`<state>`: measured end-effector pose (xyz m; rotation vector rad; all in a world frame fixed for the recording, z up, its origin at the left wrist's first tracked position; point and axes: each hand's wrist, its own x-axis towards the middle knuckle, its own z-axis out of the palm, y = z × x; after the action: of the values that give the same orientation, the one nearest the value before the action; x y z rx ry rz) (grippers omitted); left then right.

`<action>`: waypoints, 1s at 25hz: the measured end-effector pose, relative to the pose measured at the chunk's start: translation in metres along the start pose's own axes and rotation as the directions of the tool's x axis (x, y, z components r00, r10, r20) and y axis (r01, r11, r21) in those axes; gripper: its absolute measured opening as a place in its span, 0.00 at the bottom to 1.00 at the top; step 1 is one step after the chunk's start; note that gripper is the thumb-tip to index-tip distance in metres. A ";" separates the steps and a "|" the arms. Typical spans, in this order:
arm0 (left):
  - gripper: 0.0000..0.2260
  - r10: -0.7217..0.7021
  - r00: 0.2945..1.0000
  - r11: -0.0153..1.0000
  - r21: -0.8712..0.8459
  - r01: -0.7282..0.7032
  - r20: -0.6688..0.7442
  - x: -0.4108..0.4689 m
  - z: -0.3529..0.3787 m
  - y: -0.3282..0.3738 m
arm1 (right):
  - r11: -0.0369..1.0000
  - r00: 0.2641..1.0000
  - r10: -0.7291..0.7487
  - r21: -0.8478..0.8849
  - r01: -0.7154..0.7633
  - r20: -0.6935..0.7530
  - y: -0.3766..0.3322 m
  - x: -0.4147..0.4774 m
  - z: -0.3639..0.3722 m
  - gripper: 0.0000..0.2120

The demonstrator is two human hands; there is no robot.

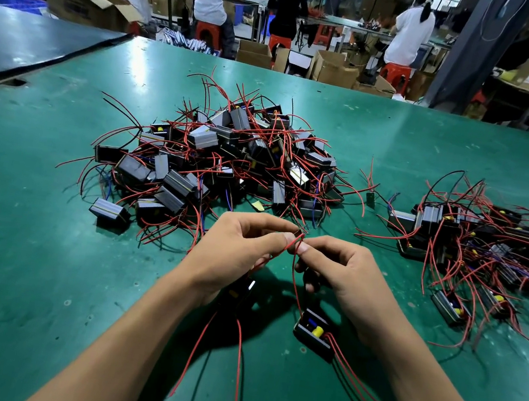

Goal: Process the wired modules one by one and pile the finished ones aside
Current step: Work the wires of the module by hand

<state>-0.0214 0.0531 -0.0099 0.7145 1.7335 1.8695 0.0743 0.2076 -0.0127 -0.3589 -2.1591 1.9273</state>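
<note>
Over the green table (37, 268), my left hand (235, 247) and my right hand (344, 275) meet fingertip to fingertip, both pinching thin red wires (297, 245) where they cross. One black module (239, 295) hangs under my left hand, red leads trailing toward me. A second black module (315, 333) with a yellow part lies on the table below my right hand, its red and black leads running toward my right forearm. A big heap of black modules with red wires (221, 158) sits beyond my hands. A smaller heap (477, 248) lies to the right.
A dark mat (20, 47) covers the table's far left. A small loose green board (370, 199) lies between the two heaps. Beyond the far edge, people sit on red stools at benches among cardboard boxes (335, 69).
</note>
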 end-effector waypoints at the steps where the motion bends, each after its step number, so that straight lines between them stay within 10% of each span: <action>1: 0.04 0.011 1.000 1.000 0.011 -0.011 -0.003 0.000 0.000 0.000 | 1.000 1.000 -0.001 0.001 0.001 0.005 0.000 0.000 0.001 0.06; 25: 0.02 0.053 0.997 0.997 0.064 -0.049 -0.064 -0.002 0.002 0.001 | 0.940 0.947 -0.312 -0.169 0.296 -0.075 0.003 0.000 0.002 0.05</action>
<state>-0.0191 0.0531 -0.0091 0.7360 1.8380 1.8998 0.0739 0.2060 -0.0158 -0.1324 -2.1579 1.5463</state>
